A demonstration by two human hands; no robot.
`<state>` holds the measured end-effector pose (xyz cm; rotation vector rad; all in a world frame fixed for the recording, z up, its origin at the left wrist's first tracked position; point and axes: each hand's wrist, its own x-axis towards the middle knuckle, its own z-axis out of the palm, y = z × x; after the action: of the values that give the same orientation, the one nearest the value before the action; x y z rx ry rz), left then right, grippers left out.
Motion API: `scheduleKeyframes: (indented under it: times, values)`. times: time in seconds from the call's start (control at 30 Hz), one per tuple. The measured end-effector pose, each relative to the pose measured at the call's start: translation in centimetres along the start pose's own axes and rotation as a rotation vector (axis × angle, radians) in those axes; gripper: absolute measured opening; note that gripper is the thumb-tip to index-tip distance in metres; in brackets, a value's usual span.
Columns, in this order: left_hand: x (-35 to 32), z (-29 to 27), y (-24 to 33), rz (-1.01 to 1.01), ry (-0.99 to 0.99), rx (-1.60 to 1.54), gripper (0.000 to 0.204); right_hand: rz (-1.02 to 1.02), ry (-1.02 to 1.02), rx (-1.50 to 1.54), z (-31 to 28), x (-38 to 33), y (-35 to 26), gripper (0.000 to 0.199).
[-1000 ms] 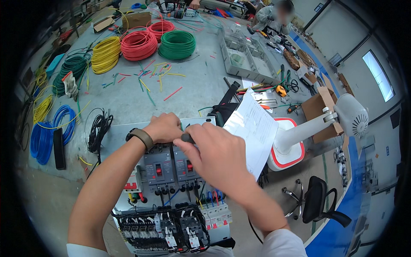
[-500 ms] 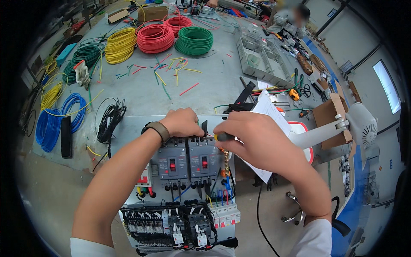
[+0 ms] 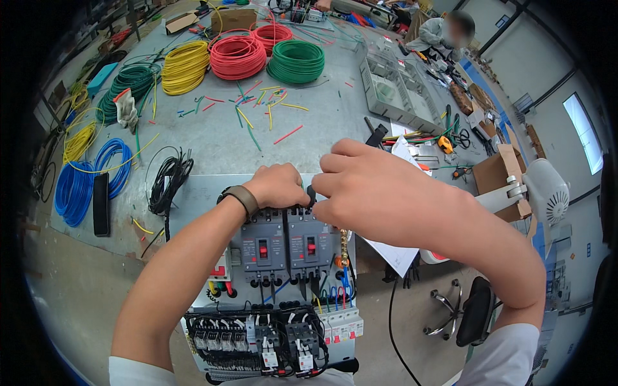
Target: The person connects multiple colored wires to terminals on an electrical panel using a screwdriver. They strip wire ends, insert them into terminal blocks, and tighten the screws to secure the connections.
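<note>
My left hand (image 3: 278, 186) is closed at the top edge of the left circuit breaker (image 3: 263, 244), fingertips pinched; what they hold is hidden. Beside it my right hand (image 3: 360, 183) is curled over the top of the right circuit breaker (image 3: 310, 241). Its fingers close round a screwdriver, seen half a second ago and now covered by the hand. A small dark piece (image 3: 311, 195) shows between the two hands. Both grey breakers with red switches sit on a metal mounting plate (image 3: 205, 193). Below them are contactors (image 3: 301, 341) and a row of small white breakers (image 3: 341, 327).
Wire coils in yellow (image 3: 185, 67), red (image 3: 238, 58), green (image 3: 296, 62) and blue (image 3: 74, 196) lie on the grey table, with wire scraps about. A black cable bundle (image 3: 170, 183) lies left of the plate. At right are paper sheets (image 3: 396, 257), a parts box (image 3: 399, 96) and a white fan-like device (image 3: 546, 193).
My right hand has moved left and up, turning so its back covers the screwdriver handle that showed before. My left hand stays at the breaker top. The view has shifted slightly.
</note>
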<state>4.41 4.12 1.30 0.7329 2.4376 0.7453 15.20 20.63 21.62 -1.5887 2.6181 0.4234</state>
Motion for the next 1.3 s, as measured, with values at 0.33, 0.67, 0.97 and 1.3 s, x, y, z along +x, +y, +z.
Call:
scheduleKeyframes:
  times: [0.33,0.67,0.97,1.3]
  values:
    - [-0.3,0.1,-0.2,0.067,0.015,0.024,0.046,-0.319,0.091,-0.231,0.6,0.9,-0.5,0.005]
    - [-0.8,-0.9,1.0,-0.015,-0.07,0.048,0.042,-0.323,-0.248,-0.333,1.5,2.2,0.2,0.011]
    - [-0.9,-0.8,1.5,-0.049,-0.049,0.071,0.043,-0.335,-0.091,-0.139,2.7,3.1,0.2,0.015]
    - [-1.5,-1.2,2.0,-0.029,-0.069,0.048,0.039,0.166,-0.08,-0.003,3.6,1.7,-2.7,0.012]
